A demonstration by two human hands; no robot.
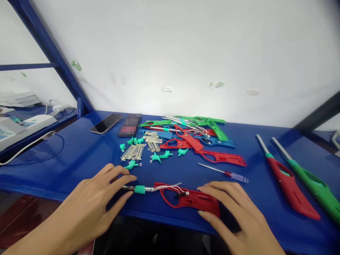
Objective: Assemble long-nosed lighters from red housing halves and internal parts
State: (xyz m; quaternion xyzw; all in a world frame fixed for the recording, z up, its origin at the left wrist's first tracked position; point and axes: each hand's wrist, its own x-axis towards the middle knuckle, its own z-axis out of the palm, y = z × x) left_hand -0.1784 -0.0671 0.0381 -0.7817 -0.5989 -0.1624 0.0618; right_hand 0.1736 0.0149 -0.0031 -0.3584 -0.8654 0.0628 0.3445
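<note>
Near the table's front edge lies a red lighter shell half (204,202), its inner side up. My right hand (236,212) spans its right end, thumb at the lower edge and fingers at the upper edge. A metal lighter tube (150,189) with a green collar (140,189) meets the shell's left end. Thumb and fingers of my left hand (103,196) close around the tube left of the collar. White wires (170,186) run from the tube over the shell to a small black part (181,194).
Beyond my hands are green triggers (166,154), clear fuel tanks (135,151), a pile of coloured shell halves (191,136) and a screwdriver (233,176). Red (290,187) and green (316,187) assembled lighters lie right. A phone (106,123) lies back left, before a white wall.
</note>
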